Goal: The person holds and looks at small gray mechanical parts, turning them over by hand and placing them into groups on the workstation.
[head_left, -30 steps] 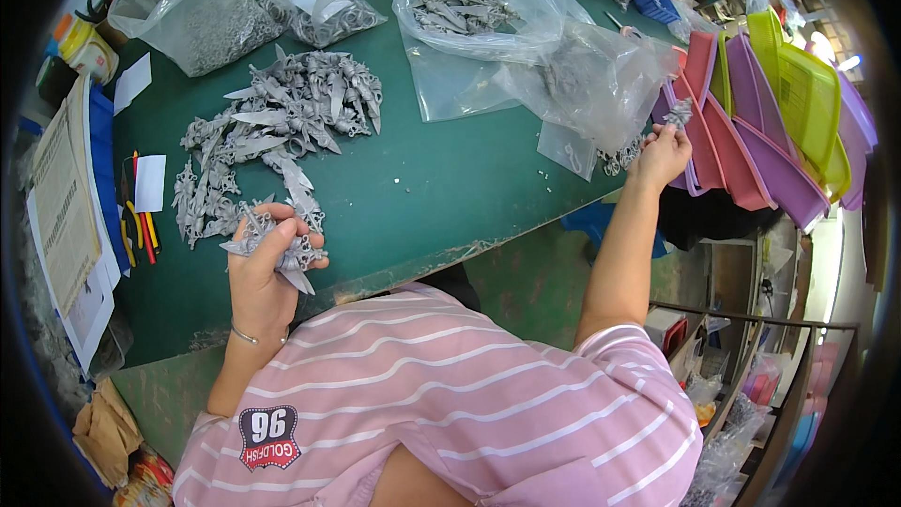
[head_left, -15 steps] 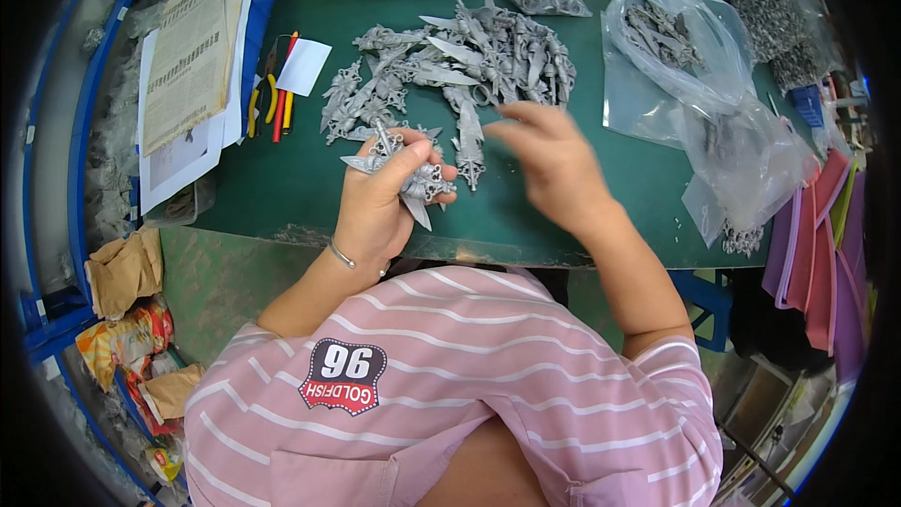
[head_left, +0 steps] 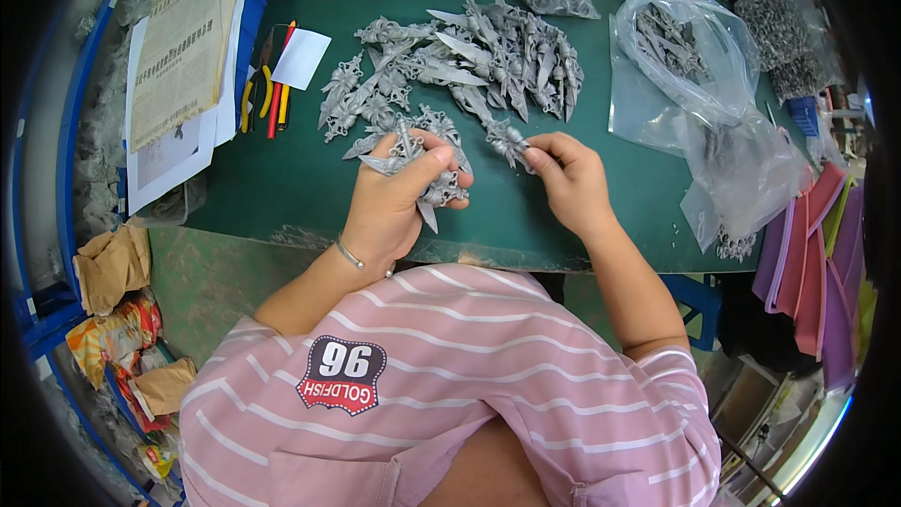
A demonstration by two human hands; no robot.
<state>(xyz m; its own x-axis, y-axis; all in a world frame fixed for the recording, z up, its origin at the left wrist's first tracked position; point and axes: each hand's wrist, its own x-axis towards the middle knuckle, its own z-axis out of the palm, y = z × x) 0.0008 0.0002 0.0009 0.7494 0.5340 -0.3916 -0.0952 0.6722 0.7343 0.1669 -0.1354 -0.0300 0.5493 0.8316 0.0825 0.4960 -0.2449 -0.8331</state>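
My left hand (head_left: pixel 399 190) is closed round several grey dagger-shaped metal pieces (head_left: pixel 437 190), their pointed blades and looped ends sticking out past the fingers. To its right, my right hand (head_left: pixel 566 180) pinches the ornate end of another grey dagger-shaped piece (head_left: pixel 508 143) between thumb and fingers. That piece's blade points away toward the pile. A loose pile of the same grey pieces (head_left: pixel 469 56) lies on the green table (head_left: pixel 310 169) just beyond both hands. The left fingers partly hide the pieces they hold.
At the back left are yellow-handled pliers (head_left: pixel 255 99), red pens (head_left: pixel 278 111) and a white paper slip (head_left: pixel 301 58). Papers (head_left: pixel 183 56) lean at the left. Clear bags of grey parts (head_left: pixel 671 38) lie right and along the back. Coloured strips (head_left: pixel 812 268) hang at the right.
My right hand has come down and now pinches a dagger-shaped piece, which has swung its ornate end toward the right. My left hand keeps its bunch, shifted slightly right.
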